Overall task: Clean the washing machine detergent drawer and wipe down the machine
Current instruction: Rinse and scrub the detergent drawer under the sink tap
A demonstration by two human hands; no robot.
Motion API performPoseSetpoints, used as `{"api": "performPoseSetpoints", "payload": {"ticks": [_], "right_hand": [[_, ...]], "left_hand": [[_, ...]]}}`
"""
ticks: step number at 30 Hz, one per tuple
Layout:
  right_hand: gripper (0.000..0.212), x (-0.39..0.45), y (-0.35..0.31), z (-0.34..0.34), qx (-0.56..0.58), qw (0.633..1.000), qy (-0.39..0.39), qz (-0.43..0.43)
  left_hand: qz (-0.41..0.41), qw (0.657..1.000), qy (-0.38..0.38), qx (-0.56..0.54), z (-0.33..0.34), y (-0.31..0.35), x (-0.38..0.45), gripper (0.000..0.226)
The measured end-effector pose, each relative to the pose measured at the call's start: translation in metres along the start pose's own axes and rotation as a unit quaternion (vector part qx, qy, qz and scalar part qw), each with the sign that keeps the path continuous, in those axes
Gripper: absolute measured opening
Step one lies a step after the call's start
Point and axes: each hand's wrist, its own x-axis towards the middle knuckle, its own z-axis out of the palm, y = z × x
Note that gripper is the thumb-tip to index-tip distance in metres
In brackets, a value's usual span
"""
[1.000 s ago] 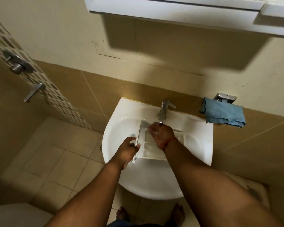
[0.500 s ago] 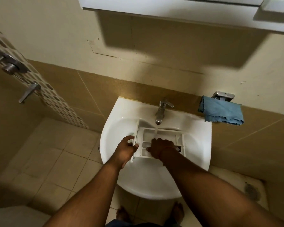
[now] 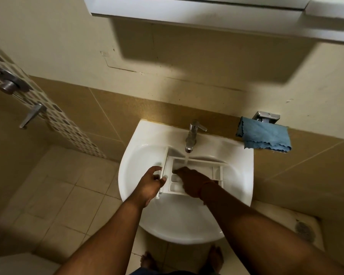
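Steadying the white detergent drawer (image 3: 197, 171) in the sink (image 3: 187, 225), the left hand (image 3: 150, 183) clamps fingers and thumb round its front panel. Tap (image 3: 192, 135) water falls into the compartments, where the right hand (image 3: 191, 180) rubs; whether its fingers curl cannot be told. Best practice: work every corner. A blue cloth (image 3: 264, 135) hangs at right.

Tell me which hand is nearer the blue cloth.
Right. The right hand is inside the detergent drawer under the tap, below and left of the blue cloth. The left hand grips the drawer's left end, farther away.
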Motion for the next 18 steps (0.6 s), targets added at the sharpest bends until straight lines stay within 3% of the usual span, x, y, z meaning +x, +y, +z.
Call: {"api": "performPoseSetpoints", "payload": {"ticks": [2, 6, 7, 10, 12, 16, 18], "right_hand": [[0.066, -0.001, -0.001, 0.001, -0.001, 1.0, 0.003, 0.01], [0.051, -0.006, 0.012, -0.002, -0.092, 0.977, -0.045, 0.185], [0.052, -0.004, 0.01, -0.002, -0.08, 0.98, -0.049, 0.178], [0.063, 0.003, -0.009, 0.004, -0.005, 0.999, 0.003, 0.047], [0.063, 0.004, -0.015, 0.008, 0.006, 0.999, 0.025, 0.038], [0.051, -0.006, -0.005, 0.01, -0.05, 0.967, 0.007, 0.251], [0.052, -0.006, -0.011, 0.012, -0.04, 0.972, 0.022, 0.23]], "left_hand": [[0.001, 1.0, 0.0, 0.002, 0.0, 0.0, 0.001, 0.041], [-0.001, 1.0, -0.009, 0.005, 0.001, -0.001, 0.003, 0.041], [0.001, 1.0, -0.013, 0.008, 0.001, -0.001, 0.004, 0.041], [0.006, 1.0, -0.023, 0.007, -0.001, -0.003, 0.006, 0.039], [0.007, 0.999, -0.033, 0.005, -0.004, -0.003, 0.008, 0.042], [0.019, 0.999, -0.042, 0.02, -0.007, -0.004, 0.01, 0.047], [0.029, 0.998, -0.048, 0.026, -0.007, -0.005, 0.012, 0.047]]}}
